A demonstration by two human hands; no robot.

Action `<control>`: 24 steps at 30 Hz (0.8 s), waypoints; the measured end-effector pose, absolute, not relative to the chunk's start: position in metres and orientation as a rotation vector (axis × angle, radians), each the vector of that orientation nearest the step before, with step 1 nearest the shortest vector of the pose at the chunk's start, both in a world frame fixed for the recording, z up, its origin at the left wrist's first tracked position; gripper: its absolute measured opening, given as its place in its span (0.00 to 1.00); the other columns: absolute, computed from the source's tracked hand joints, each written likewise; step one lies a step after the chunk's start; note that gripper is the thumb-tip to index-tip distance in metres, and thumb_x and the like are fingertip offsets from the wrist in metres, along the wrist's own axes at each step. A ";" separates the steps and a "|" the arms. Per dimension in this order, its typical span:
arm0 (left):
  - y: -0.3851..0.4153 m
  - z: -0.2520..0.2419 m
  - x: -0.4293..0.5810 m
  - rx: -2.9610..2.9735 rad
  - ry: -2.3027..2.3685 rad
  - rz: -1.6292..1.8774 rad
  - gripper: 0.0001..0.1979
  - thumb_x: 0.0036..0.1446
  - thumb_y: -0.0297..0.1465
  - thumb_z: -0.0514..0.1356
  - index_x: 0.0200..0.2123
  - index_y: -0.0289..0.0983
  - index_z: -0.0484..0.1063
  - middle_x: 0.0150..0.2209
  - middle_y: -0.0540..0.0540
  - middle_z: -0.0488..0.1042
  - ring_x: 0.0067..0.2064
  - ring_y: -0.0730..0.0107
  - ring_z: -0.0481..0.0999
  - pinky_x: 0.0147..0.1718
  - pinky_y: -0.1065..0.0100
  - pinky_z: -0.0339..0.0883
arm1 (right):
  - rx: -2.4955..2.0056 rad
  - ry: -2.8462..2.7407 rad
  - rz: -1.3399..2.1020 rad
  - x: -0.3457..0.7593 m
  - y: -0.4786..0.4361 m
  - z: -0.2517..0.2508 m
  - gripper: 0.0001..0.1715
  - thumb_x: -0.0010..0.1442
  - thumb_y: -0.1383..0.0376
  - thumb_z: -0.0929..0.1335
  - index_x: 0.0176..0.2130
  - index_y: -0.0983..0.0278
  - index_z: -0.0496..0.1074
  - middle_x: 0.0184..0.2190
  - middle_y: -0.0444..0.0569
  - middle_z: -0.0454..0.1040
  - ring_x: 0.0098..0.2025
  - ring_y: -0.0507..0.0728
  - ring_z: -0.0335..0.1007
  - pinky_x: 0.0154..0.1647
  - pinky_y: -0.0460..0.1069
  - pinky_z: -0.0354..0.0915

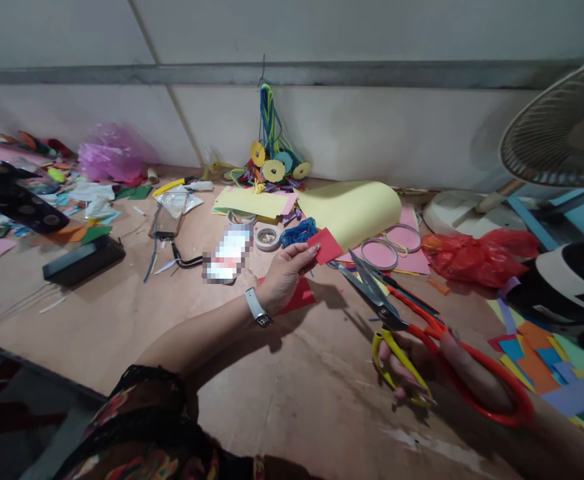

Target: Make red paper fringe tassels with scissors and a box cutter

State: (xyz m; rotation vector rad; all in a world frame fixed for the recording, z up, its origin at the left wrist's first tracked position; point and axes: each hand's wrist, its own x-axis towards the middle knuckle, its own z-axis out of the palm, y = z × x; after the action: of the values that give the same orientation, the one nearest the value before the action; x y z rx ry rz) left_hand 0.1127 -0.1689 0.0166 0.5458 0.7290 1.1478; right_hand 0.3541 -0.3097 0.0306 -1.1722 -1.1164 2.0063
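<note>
My left hand, with a watch on its wrist, pinches a small piece of red paper between thumb and fingers, above the table. Another red paper piece lies on the table below that hand, partly hidden by it. My right hand grips large scissors with one red and one yellow handle loop. The blades stand slightly apart, their tips close to the right of the held red paper and seemingly not touching it.
A phone, tape rolls and a rolled yellow sheet lie beyond my hands. On the right are a red plastic bag, a fan and colored paper pieces. A black box sits left.
</note>
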 end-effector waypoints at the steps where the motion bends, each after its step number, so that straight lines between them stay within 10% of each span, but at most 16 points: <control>1: -0.170 0.017 0.113 0.552 0.726 1.143 0.13 0.44 0.28 0.74 0.31 0.34 0.74 0.33 0.51 0.78 0.37 0.76 0.76 0.45 0.70 0.65 | -1.151 -1.061 2.003 0.354 -0.310 0.030 0.33 0.64 0.39 0.54 0.44 0.57 0.73 0.26 0.50 0.63 0.27 0.58 0.60 0.32 0.54 0.67; 24: -0.175 0.014 0.111 0.849 0.739 0.987 0.17 0.43 0.38 0.75 0.26 0.33 0.73 0.26 0.51 0.77 0.31 0.75 0.77 0.38 0.69 0.69 | -0.950 -0.867 2.070 0.354 -0.309 0.014 0.38 0.60 0.34 0.57 0.45 0.60 0.73 0.26 0.50 0.68 0.25 0.56 0.62 0.25 0.51 0.63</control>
State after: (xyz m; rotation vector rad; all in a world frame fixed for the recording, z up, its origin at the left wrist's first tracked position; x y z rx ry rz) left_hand 0.1106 -0.1746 0.0141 0.8494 0.7392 0.9869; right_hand 0.3543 -0.3089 0.0136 -0.9498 -0.8666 2.0697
